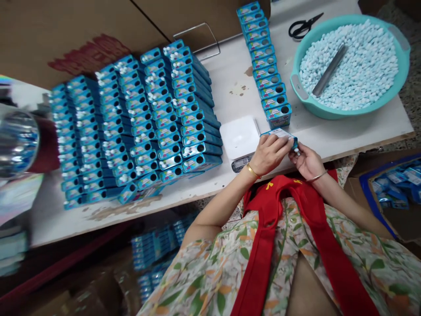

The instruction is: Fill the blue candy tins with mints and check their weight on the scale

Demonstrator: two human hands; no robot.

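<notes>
My left hand (270,154), with a gold bangle at the wrist, is closed round a small blue tin (279,132) lying tilted just above the table edge. At the tin's right end, my right hand (307,163) is curled with its fingers up against the opening. A few pale candy pellets (297,152) show at its fingertips; the palm is partly hidden. Just left of the hands sits a white kitchen scale (239,138), its display facing me. Beyond the held tin runs a single row of blue tins (278,112), round holes up.
A turquoise basin (348,115) of pale pellets, with a metal scoop (330,70) in it, stands at right. Black scissors (304,27) lie behind it. Several rows of tins (197,164), many with pellets on top, fill the left. An open carton (368,193) sits below right.
</notes>
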